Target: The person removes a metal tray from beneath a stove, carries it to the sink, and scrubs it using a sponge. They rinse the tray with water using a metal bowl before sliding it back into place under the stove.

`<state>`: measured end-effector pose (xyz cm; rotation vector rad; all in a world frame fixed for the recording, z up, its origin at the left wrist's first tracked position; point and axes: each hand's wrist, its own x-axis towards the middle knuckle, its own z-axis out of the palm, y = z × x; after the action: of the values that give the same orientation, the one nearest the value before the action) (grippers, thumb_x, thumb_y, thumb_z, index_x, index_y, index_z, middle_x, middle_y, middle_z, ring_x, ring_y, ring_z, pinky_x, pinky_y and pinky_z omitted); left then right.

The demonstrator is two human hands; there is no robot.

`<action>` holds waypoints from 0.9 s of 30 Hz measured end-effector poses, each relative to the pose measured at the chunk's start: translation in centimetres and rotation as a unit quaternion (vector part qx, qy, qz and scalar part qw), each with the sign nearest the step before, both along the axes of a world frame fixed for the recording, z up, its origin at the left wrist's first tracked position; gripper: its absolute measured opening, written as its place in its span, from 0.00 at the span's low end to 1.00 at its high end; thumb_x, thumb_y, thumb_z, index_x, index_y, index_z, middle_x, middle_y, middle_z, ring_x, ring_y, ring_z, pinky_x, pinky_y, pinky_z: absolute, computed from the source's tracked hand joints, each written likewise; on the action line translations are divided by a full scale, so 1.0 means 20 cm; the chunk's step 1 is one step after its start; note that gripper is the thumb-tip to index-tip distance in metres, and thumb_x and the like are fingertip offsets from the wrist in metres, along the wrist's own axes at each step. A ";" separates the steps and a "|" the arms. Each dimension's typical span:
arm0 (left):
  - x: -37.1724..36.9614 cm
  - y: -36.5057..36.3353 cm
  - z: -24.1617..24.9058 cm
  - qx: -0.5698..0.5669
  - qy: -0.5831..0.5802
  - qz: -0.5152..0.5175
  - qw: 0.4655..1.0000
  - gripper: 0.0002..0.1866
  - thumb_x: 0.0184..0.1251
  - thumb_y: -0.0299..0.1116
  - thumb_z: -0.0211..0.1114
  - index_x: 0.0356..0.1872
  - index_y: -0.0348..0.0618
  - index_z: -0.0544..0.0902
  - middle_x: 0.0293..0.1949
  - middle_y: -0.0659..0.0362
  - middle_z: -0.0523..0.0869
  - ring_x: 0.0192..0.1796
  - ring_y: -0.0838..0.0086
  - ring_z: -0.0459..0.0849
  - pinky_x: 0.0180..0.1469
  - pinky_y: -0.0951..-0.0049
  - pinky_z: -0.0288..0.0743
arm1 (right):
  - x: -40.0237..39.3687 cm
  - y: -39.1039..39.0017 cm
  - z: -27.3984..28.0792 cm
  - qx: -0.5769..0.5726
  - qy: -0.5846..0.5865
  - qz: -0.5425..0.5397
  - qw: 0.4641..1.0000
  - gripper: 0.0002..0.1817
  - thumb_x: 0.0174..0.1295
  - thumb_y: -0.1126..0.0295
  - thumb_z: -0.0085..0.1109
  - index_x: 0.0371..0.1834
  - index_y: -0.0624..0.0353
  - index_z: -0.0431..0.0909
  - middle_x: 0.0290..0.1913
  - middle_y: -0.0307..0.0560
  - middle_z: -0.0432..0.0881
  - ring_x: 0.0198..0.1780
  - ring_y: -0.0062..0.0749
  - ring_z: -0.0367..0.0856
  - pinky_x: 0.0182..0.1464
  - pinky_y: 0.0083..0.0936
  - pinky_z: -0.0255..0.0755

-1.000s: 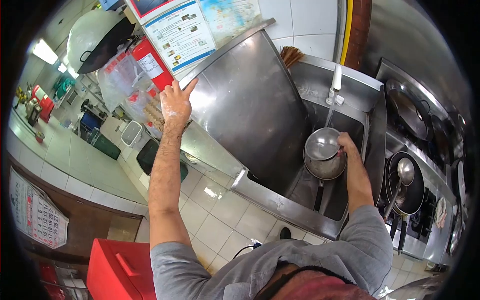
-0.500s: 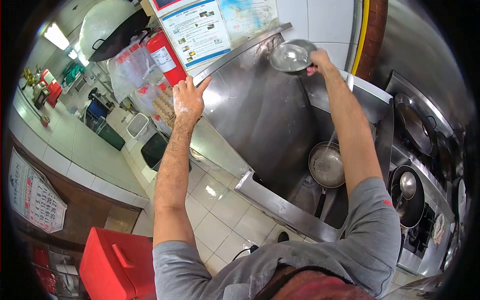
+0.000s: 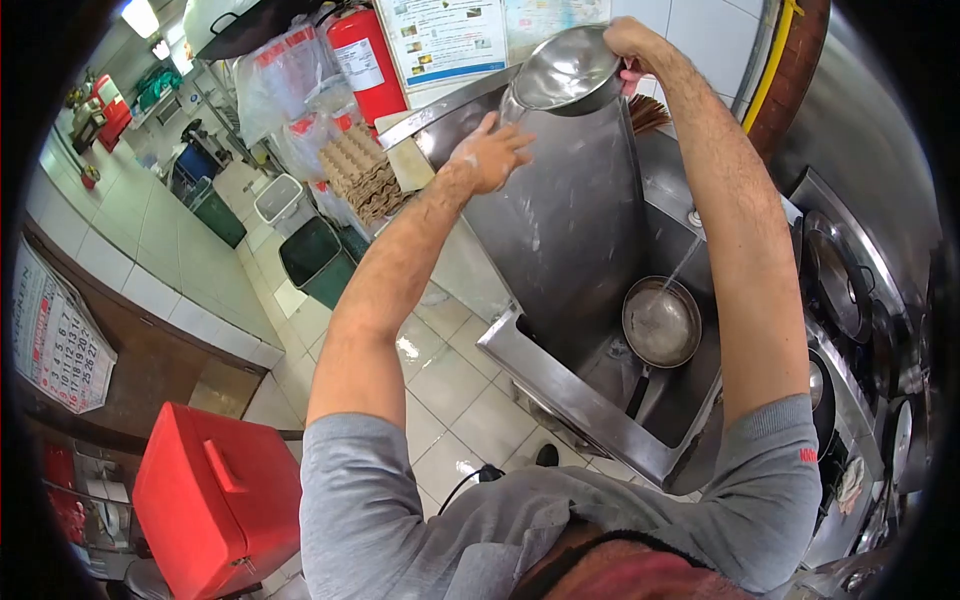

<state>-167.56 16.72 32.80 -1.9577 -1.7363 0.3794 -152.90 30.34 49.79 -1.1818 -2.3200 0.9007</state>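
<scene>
A steel bowl (image 3: pixel 568 72) is tipped toward the left, its rim gripped by my right hand (image 3: pixel 638 45). Water runs from its lower lip toward the metal drainboard (image 3: pixel 570 215). Just below that lip, my left hand (image 3: pixel 488 160) is open with fingers spread, wet with whitish suds on it. In the sink basin (image 3: pixel 682 400), a frying pan (image 3: pixel 662 322) with a black handle sits under a thin stream of running water.
A brush of brown bristles (image 3: pixel 648 114) stands behind the bowl. Egg trays (image 3: pixel 362 172) and a red fire extinguisher (image 3: pixel 368 65) are at the left. A red cooler box (image 3: pixel 215 490) stands lower left. Pans and a stove line the right side.
The bowl has tilted and now pours water. My left hand has moved right, closer to the bowl. The camera view has shifted slightly.
</scene>
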 end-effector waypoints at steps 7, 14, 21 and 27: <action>-0.16 -0.08 0.09 0.021 0.183 0.004 0.983 0.19 0.61 0.37 0.53 0.55 0.58 0.75 0.67 0.64 0.60 0.70 0.70 0.53 0.69 0.54 0.42 | -0.19 0.05 0.09 0.069 0.019 0.124 0.990 0.06 0.44 0.76 0.54 0.16 0.70 0.74 0.14 0.57 0.74 0.12 0.42 0.74 0.14 0.43 0.71; -0.18 -0.26 0.16 0.112 0.218 0.070 0.967 0.21 0.64 0.40 0.50 0.60 0.62 0.69 0.69 0.69 0.56 0.69 0.75 0.54 0.69 0.48 0.38 | -0.18 -0.24 0.04 0.108 0.078 0.060 0.989 0.06 0.46 0.77 0.54 0.17 0.70 0.74 0.15 0.56 0.74 0.14 0.41 0.75 0.13 0.38 0.70; 0.00 -0.29 -0.43 0.099 0.051 0.010 0.994 0.24 0.65 0.53 0.45 0.59 0.59 0.72 0.65 0.65 0.64 0.69 0.66 0.55 0.68 0.48 0.41 | 0.07 0.07 -0.51 -0.144 0.127 0.062 0.979 0.13 0.55 0.75 0.38 0.33 0.76 0.70 0.18 0.57 0.74 0.14 0.40 0.77 0.12 0.25 0.71; 0.39 -0.34 -0.99 0.033 -0.109 -0.036 0.993 0.23 0.62 0.52 0.51 0.54 0.53 0.76 0.62 0.63 0.68 0.65 0.63 0.60 0.66 0.55 0.47 | 0.58 0.10 -1.40 -0.321 0.222 -0.049 0.919 0.10 0.53 0.71 0.54 0.31 0.68 0.76 0.18 0.52 0.75 0.12 0.36 0.74 0.11 0.35 0.72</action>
<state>-159.70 9.99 13.03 -2.0721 -1.7773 0.0851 -141.21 32.25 21.71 -1.1445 -1.6235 1.7632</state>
